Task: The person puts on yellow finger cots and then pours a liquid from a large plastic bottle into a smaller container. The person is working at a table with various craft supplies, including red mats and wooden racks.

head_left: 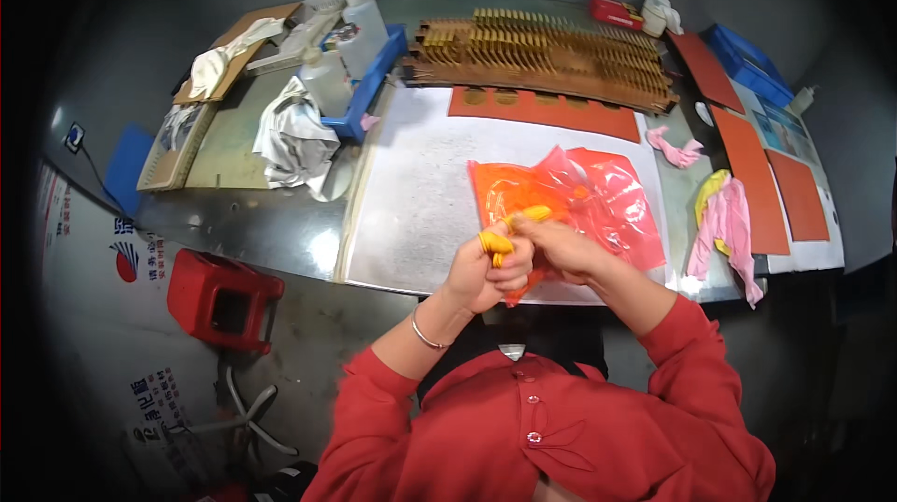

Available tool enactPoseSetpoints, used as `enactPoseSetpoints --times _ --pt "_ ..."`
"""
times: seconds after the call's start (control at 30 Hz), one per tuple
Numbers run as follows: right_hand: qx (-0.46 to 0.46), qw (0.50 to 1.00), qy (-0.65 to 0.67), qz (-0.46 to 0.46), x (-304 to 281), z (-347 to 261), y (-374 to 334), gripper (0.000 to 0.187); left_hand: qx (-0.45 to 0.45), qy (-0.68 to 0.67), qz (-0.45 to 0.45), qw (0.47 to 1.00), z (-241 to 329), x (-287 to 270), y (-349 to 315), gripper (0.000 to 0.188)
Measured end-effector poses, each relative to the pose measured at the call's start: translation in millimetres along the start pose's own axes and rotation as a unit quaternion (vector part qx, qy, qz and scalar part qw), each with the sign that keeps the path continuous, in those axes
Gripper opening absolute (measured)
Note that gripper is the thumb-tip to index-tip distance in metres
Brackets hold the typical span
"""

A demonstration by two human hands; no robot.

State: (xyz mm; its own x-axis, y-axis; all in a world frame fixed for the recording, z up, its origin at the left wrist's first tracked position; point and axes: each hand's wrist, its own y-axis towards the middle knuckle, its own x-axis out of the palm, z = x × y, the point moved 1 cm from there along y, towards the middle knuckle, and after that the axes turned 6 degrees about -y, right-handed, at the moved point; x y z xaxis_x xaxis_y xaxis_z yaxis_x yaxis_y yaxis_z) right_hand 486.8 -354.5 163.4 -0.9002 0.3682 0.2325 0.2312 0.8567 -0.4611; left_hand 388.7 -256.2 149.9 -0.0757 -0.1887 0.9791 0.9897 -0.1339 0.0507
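Note:
Both hands meet over the front of the worktable, at the near edge of a clear pink-red plastic bag [617, 203] that shows orange contents [514, 192] inside. My left hand [481, 276] is closed, its fingers curled. Yellow finger cots [496, 242] cover some fingertips there. Against it, my right hand [563, 248] is closed too, with another yellow cot [533, 214] by its fingertips. The fingers overlap, so what is pinched between them is hidden. A white sheet [411, 193] lies under the bag.
Behind the bag stand brown racks [551, 58] of upright brass-coloured pieces, with an orange-red strip [551, 116] before them. Squeeze bottles [363, 30] fill a blue tray [381, 81] at left, near a crumpled white cloth [294, 137]. Pink and yellow gloves [724, 222] hang rightward. A red stool [220, 301] stands below left.

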Motion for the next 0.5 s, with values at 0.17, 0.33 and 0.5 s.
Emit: enactPoseSetpoints --times 0.17,0.33,0.5 --pt "-0.364 0.814 -0.395 0.22 -1.8 -11.6 -18.6 0.017 0.205 0.004 0.154 0.967 24.9 -23.9 -11.1 0.034" --pt "-0.379 0.8 -0.426 0.188 26.3 -4.6 -3.7 0.018 0.247 0.052 0.197 0.947 16.6 -44.7 -5.2 0.031" --pt "-0.307 0.767 -0.526 0.199 24.6 4.5 22.5 0.018 0.277 0.054 0.246 0.927 11.5 -43.4 -3.1 0.034"
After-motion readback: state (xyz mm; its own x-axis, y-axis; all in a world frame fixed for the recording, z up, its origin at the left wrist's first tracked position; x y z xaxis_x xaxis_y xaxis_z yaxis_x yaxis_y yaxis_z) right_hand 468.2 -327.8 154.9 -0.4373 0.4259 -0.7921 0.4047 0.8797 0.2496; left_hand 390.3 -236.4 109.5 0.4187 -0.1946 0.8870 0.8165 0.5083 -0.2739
